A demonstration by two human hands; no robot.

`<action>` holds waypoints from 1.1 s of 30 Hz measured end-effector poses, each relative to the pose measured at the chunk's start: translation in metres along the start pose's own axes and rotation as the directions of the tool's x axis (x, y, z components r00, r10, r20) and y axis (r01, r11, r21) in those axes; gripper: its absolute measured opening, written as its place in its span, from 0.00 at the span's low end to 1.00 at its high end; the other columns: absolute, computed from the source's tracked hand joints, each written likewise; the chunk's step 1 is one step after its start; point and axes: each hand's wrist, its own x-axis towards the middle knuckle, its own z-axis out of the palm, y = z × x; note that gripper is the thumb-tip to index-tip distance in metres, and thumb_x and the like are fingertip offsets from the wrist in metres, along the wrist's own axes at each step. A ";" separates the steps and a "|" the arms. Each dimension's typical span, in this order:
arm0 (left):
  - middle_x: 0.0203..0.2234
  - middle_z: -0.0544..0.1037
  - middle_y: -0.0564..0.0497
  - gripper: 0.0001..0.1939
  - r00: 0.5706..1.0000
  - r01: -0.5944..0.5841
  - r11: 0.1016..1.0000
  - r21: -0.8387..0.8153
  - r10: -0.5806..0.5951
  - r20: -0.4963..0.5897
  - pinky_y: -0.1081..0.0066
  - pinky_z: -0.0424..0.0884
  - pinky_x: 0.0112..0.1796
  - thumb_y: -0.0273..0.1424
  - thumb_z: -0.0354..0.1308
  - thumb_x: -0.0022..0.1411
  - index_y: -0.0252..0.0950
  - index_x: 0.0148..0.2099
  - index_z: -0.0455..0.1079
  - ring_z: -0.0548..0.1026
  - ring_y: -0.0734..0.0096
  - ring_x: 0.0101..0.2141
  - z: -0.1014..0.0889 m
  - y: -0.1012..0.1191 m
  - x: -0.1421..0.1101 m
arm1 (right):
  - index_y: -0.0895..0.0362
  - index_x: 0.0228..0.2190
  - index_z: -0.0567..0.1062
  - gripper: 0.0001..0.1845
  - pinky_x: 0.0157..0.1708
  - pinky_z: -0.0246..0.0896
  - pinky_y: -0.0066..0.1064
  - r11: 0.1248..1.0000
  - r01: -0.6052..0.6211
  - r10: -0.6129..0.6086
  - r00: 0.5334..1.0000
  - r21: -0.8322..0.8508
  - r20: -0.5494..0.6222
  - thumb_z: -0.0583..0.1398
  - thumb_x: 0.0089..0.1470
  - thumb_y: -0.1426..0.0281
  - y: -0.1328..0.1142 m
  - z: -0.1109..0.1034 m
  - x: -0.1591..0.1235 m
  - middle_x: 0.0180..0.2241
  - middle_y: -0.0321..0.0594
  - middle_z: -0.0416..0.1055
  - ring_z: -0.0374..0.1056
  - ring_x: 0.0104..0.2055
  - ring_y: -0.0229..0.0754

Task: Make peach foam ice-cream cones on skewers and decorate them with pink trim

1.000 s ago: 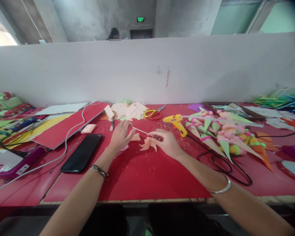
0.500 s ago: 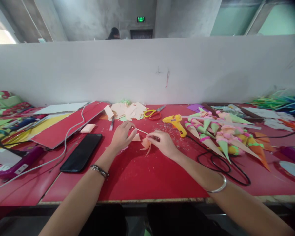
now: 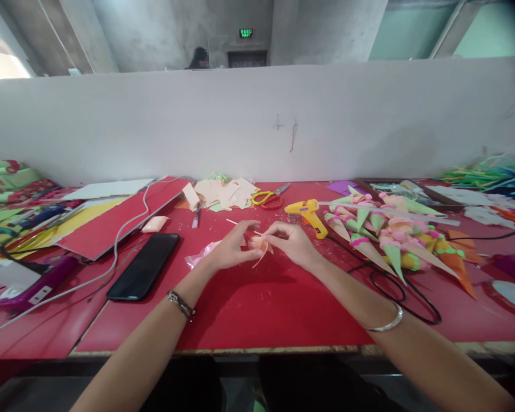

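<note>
My right hand (image 3: 292, 245) pinches a peach paper flower (image 3: 260, 245) over the red tabletop, with its fingertips closed at the upper part. Around the flower's left side curves my left hand (image 3: 234, 246), thumb against the petals and index finger above. A thin pale stick (image 3: 231, 221) pokes out past the left hand's fingers; its other end runs toward the flower. Under the left wrist lies a clear bag with pink bits (image 3: 196, 258). Fingers partly hide the flower.
A yellow glue gun (image 3: 308, 216) lies right of my hands, its black cord looping below. Beside it are piled paper cones (image 3: 390, 237). Scissors (image 3: 269, 199) and peach paper pieces (image 3: 223, 191) lie behind. A black phone (image 3: 143, 268) rests at left near a white cable (image 3: 115, 240).
My left hand has moved right, from the stick's far end to around the flower. The right hand keeps its pinch. The pink-filled bag shows more now.
</note>
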 end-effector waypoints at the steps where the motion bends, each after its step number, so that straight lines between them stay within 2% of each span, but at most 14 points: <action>1: 0.50 0.63 0.43 0.30 0.999 -0.003 1.000 -0.030 0.004 0.052 0.67 0.62 0.45 0.37 0.57 0.49 0.36 0.53 0.53 0.63 0.63 0.48 0.003 0.003 0.000 | 0.58 0.24 0.71 0.07 0.31 0.58 0.27 0.999 0.019 -0.019 1.000 0.030 0.005 0.58 0.45 0.67 -0.001 -0.001 0.000 0.25 0.34 0.67 0.63 0.29 0.35; 3: 0.49 0.65 0.44 0.34 0.995 0.000 0.999 -0.032 0.003 0.103 0.66 0.63 0.44 0.37 0.60 0.45 0.37 0.54 0.53 0.65 0.63 0.46 0.008 0.007 -0.001 | 0.58 0.23 0.70 0.06 0.32 0.58 0.27 0.996 0.043 -0.044 0.999 0.082 0.012 0.58 0.45 0.67 -0.004 -0.002 -0.001 0.25 0.34 0.65 0.63 0.29 0.34; 6: 0.39 0.71 0.48 0.33 0.995 0.027 0.999 0.030 -0.030 0.094 0.68 0.65 0.38 0.37 0.61 0.43 0.35 0.51 0.56 0.70 0.66 0.37 0.012 0.010 -0.001 | 0.58 0.23 0.70 0.05 0.30 0.57 0.27 0.990 0.053 -0.056 0.998 0.128 0.025 0.59 0.45 0.68 -0.010 -0.001 -0.002 0.24 0.33 0.64 0.62 0.28 0.34; 10: 0.26 0.70 0.55 0.15 0.996 0.024 1.000 0.014 -0.025 0.080 0.75 0.63 0.28 0.34 0.57 0.46 0.34 0.38 0.64 0.67 0.75 0.26 0.014 0.011 -0.001 | 0.58 0.22 0.70 0.05 0.30 0.57 0.27 0.987 0.062 -0.068 0.997 0.147 0.037 0.59 0.45 0.69 -0.017 0.001 -0.005 0.24 0.33 0.63 0.61 0.28 0.33; 13: 0.18 0.64 0.59 0.07 0.997 0.041 0.999 0.022 -0.042 0.061 0.78 0.58 0.23 0.32 0.55 0.47 0.33 0.27 0.63 0.61 0.80 0.21 0.016 0.011 0.000 | 0.57 0.23 0.70 0.05 0.30 0.58 0.27 0.989 0.073 -0.079 0.996 0.125 0.045 0.59 0.45 0.68 -0.019 0.001 -0.006 0.25 0.34 0.64 0.62 0.29 0.34; 16: 0.18 0.64 0.58 0.06 1.000 0.026 0.999 0.045 -0.026 0.005 0.78 0.58 0.23 0.31 0.54 0.47 0.33 0.27 0.63 0.61 0.81 0.21 0.017 0.012 0.001 | 0.56 0.29 0.70 0.06 0.32 0.59 0.28 0.992 0.086 -0.088 0.996 0.094 0.022 0.57 0.46 0.67 -0.018 0.001 -0.007 0.28 0.36 0.64 0.62 0.32 0.35; 20: 0.23 0.68 0.55 0.04 0.994 -0.014 0.997 0.080 0.023 -0.110 0.77 0.61 0.26 0.28 0.52 0.47 0.34 0.29 0.62 0.64 0.78 0.24 0.015 0.013 0.002 | 0.54 0.39 0.66 0.17 0.33 0.60 0.29 0.989 0.119 -0.124 0.991 0.083 0.052 0.58 0.45 0.64 -0.015 0.001 -0.009 0.33 0.37 0.63 0.61 0.34 0.37; 23: 0.23 0.69 0.54 0.05 0.987 -0.032 0.996 0.079 0.044 -0.156 0.76 0.63 0.27 0.29 0.54 0.48 0.35 0.29 0.61 0.66 0.76 0.25 0.015 0.012 0.002 | 0.53 0.42 0.63 0.23 0.35 0.60 0.31 0.982 0.186 -0.188 0.979 0.030 0.082 0.60 0.43 0.62 -0.017 0.001 -0.011 0.36 0.39 0.61 0.60 0.34 0.37; 26: 0.24 0.71 0.54 0.07 0.974 -0.031 0.995 0.094 0.051 -0.222 0.76 0.63 0.28 0.32 0.56 0.48 0.35 0.30 0.61 0.67 0.77 0.25 0.015 0.012 0.002 | 0.53 0.43 0.62 0.27 0.37 0.60 0.32 0.958 0.268 -0.258 0.960 -0.098 0.106 0.62 0.41 0.62 -0.021 0.003 -0.013 0.37 0.40 0.60 0.60 0.36 0.39; 29: 0.23 0.71 0.55 0.09 0.966 0.011 0.992 0.125 0.022 -0.257 0.76 0.64 0.27 0.34 0.57 0.47 0.35 0.29 0.60 0.67 0.77 0.24 0.016 0.014 0.001 | 0.53 0.45 0.60 0.28 0.38 0.60 0.33 0.916 0.340 -0.320 0.939 -0.214 0.124 0.63 0.41 0.64 -0.023 0.008 -0.015 0.37 0.40 0.61 0.60 0.38 0.41; 33: 0.22 0.71 0.56 0.10 0.960 0.052 0.990 0.131 -0.014 -0.279 0.76 0.63 0.25 0.34 0.57 0.47 0.36 0.29 0.60 0.67 0.77 0.23 0.018 0.017 0.000 | 0.53 0.45 0.60 0.26 0.39 0.60 0.33 0.878 0.386 -0.378 0.922 -0.283 0.087 0.60 0.45 0.64 -0.025 0.016 -0.019 0.39 0.41 0.61 0.60 0.40 0.42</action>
